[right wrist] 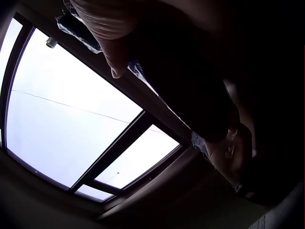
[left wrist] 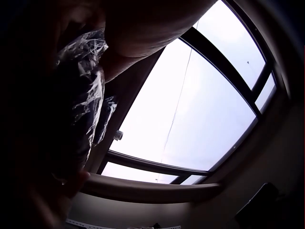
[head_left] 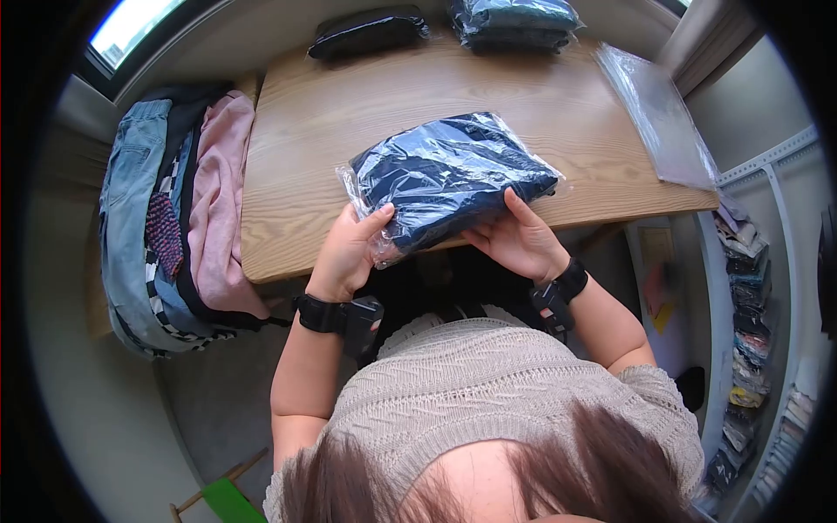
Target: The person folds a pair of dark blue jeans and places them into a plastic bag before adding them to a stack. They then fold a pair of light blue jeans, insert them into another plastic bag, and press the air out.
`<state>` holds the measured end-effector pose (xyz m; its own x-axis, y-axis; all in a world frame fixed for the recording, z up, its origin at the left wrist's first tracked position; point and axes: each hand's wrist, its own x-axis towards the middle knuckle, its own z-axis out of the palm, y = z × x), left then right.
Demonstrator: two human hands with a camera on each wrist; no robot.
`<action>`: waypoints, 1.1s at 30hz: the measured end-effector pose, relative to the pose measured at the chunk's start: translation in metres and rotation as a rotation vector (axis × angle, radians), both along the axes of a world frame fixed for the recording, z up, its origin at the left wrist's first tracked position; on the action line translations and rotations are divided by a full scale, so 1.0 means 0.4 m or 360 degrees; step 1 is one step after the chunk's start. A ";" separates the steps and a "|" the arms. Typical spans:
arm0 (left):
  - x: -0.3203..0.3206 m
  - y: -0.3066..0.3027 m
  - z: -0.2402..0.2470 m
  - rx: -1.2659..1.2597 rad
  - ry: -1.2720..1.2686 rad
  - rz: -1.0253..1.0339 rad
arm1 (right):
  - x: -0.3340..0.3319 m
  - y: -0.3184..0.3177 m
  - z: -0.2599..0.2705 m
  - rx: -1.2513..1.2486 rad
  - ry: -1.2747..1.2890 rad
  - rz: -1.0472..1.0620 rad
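Observation:
A folded dark navy garment in a clear plastic bag (head_left: 445,179) is held over the table's front edge. My left hand (head_left: 343,253) grips its near left corner, thumb on top and the other fingers hidden beneath. At the near right side, my right hand (head_left: 526,242) holds the package with the thumb up against its edge and the fingers under it. Crinkled, shiny plastic (left wrist: 90,90) shows in the dark left wrist view. The right wrist view is mostly in shadow, with the right thumb (right wrist: 114,57) beside the package's dark underside.
On the wooden table (head_left: 305,131), a black bagged package (head_left: 370,33) and a stack of bagged garments (head_left: 514,24) stand at the back. Flat clear plastic bags (head_left: 658,118) lie at the right edge. Unbagged clothes (head_left: 222,200) are heaped on the left. Shelves (head_left: 750,305) with packages stand right.

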<state>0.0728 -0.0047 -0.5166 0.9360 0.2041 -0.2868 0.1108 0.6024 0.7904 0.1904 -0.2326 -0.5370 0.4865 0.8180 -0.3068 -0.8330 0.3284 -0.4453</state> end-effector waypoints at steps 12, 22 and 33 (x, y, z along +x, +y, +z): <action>-0.085 0.081 -0.031 0.0917 0.0303 0.0476 | 0.057 -0.017 0.153 -0.0214 -0.0086 -0.0238; -0.059 0.079 -0.129 0.2674 0.0207 0.0905 | 0.367 -0.021 0.408 0.0233 -0.0609 -0.0637; -0.058 0.070 -0.123 0.2656 0.0322 0.0922 | 1.091 0.225 0.302 -0.0493 -0.0574 -0.0777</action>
